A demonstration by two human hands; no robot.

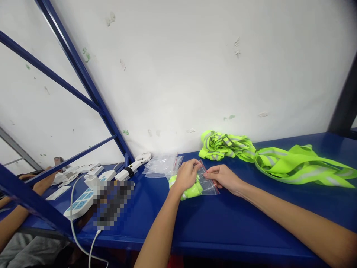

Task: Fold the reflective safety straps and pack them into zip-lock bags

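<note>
Left hand (188, 175) hides part of bundle (193, 191), grip unclear; right hand (223, 178) pinches bag (206, 185). Bag's long axis runs roughly left-right, red edge (202, 163) rightward.

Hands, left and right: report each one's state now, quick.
Left hand: resting on the clear bag and yellow-green bundle; whether it grips cannot be told.
Right hand: closed, pinching the clear bag's red-lined edge.

The left grip (186, 175) lay over a clear bag (208, 187) with a folded fluorescent bundle (193, 191) inside; the right grip (224, 178) pinched the bag's red-lined edge. Loose fluorescent straps (303, 160) lay behind and to the right on the blue desk (234, 227).
</note>
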